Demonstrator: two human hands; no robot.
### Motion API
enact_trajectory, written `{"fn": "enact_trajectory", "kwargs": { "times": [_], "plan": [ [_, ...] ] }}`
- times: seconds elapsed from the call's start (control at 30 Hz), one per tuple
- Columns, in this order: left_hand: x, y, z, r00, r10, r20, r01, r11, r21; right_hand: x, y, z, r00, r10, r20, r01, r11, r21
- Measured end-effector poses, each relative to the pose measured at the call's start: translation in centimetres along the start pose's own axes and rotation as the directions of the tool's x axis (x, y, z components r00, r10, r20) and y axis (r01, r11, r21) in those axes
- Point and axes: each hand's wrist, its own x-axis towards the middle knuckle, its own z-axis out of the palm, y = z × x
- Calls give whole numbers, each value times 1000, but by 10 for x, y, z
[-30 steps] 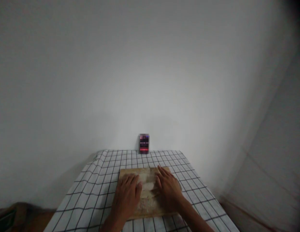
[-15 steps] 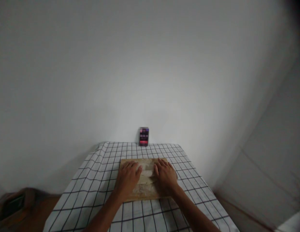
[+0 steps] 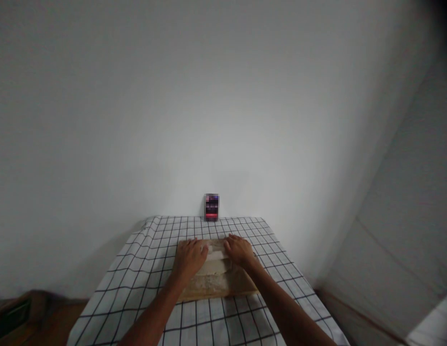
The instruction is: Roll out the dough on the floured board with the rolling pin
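A rectangular wooden board (image 3: 223,286) lies on the checked cloth, with pale strips running across its upper part. What the pale material (image 3: 219,266) is, I cannot make out. Over the board's left part lies my left hand (image 3: 190,254), palm down, fingers stretched toward the far edge and thumb apart. My right hand (image 3: 239,250) rests palm down near the far right corner, its fingers extended and its thumb pointing inward. Both palms' undersides are hidden. Between the two thumbs the pale surface shows.
A white cloth with dark grid lines (image 3: 137,269) covers the table. At its far edge a small pixelated upright panel (image 3: 211,207) leans against the white wall (image 3: 216,120). A brown box-like object (image 3: 23,312) sits low at the left.
My right hand has moved left and slightly forward across the board. My left hand stays on the left side, nearer the far edge. The camera view has shifted slightly.
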Motion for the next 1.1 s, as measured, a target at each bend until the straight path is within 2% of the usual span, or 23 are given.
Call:
{"fn": "enact_trajectory", "kwargs": {
  "times": [0.1, 0.17, 0.27, 0.4, 0.57, 0.83, 0.93, 1.03, 1.1],
  "plan": [
    [-31, 7, 1, 997, 9, -71, -9, 1000, -5, -32, 2, 9, 995, -57, -83, 59, 998, 20],
    [-50, 10, 3, 995, 16, -97, -17, 1000, -13, -52, 4, 17, 989, -50, -140, 59, 996, 61],
    [-63, 12, 4, 997, 28, -72, -30, 999, -30, -68, 7, 28, 985, -42, -167, 61, 992, 112],
    [-54, 11, 0, 1000, 2, -18, -3, 1000, -29, -65, 6, 30, 988, -5, -152, 24, 992, 126],
    [-33, 8, 0, 999, 34, -27, -35, 998, -42, -52, 1, 19, 986, 2, -164, 9, 998, 65],
    [10, 3, 10, 997, 79, -18, -78, 997, 20, -9, 1, 1, 993, 68, -100, -67, 998, 7],
    [6, 4, 8, 998, 62, -6, -62, 998, 20, -10, 2, 2, 996, 12, -85, -12, 1000, -1],
    [-12, 5, 7, 996, 71, -51, -71, 997, -10, -28, 5, 11, 994, -58, -95, 58, 998, 6],
    [-24, 6, 7, 997, 47, -62, -50, 998, -36, -42, 7, 18, 991, -62, -120, 65, 998, 21]
  ]
}}
